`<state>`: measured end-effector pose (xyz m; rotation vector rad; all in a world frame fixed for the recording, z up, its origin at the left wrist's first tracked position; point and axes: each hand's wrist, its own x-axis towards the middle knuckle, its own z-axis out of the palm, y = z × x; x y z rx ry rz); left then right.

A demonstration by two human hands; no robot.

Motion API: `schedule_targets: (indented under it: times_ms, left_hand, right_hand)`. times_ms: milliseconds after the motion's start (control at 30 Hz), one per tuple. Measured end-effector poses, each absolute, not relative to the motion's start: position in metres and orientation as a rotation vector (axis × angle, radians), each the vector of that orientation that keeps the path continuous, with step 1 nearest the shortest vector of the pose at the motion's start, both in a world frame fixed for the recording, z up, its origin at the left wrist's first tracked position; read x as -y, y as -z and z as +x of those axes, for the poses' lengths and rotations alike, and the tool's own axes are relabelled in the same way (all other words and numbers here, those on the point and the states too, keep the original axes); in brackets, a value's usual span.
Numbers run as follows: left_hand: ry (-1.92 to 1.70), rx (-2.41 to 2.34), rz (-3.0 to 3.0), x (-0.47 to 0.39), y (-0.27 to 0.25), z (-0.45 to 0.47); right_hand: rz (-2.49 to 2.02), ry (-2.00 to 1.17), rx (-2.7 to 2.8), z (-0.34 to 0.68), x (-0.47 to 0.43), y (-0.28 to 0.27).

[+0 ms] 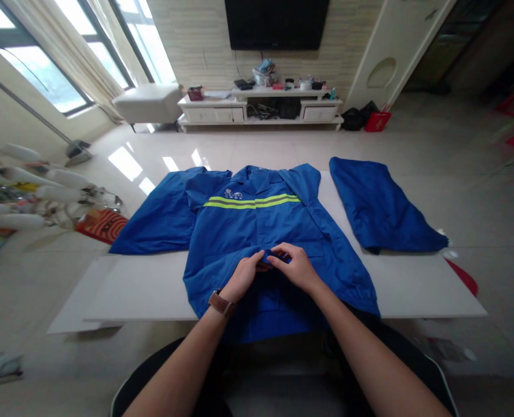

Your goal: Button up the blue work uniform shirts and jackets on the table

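A blue work jacket (234, 229) with a yellow-green and grey reflective stripe and white chest lettering lies front up, its collar at the far side. Its lower part hangs over the near table edge. My left hand (244, 273) pinches the front placket between thumb and fingers. Close beside it, my right hand (295, 266) has thumb and fingertips together at the same bit of cloth. Whatever small part sits between the fingertips is too small to make out. A brown-strapped watch is on my left wrist.
Folded blue cloth (159, 211) lies left of the jacket, and another blue piece (381, 208) lies right, both on the white table (144, 289). Thread cones (61, 194) stand at the left. A white TV cabinet (213, 114) and a stool (148, 104) are beyond.
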<state>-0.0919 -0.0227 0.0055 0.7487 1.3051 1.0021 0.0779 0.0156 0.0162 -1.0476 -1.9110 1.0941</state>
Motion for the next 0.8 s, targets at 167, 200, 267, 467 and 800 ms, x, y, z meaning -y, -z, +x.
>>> schedule_targets:
  times_ms: [167,200,267,467,800]
  left_hand:
    - [-0.952,-1.300,0.789,0.032,-0.012,-0.080]
    - [-0.928,-1.307,0.794,0.034,-0.012,-0.078]
    - [-0.897,-1.348,0.817,0.035,-0.011,-0.074]
    - [-0.857,-1.564,0.954,0.027,-0.005,-0.065]
    - [-0.846,-1.657,1.037,0.028,-0.022,-0.072]
  right_hand:
    - [-1.044,-1.048,1.917,0.085,-0.007,-0.010]
    - [-1.063,-1.046,1.876,0.086,-0.007,-0.007]
    - [-1.103,-1.019,1.792,0.090,-0.006,-0.001]
    - [-1.188,-0.921,1.691,0.091,-0.007,0.003]
    - [-1.209,-1.064,1.729,0.085,-0.017,0.006]
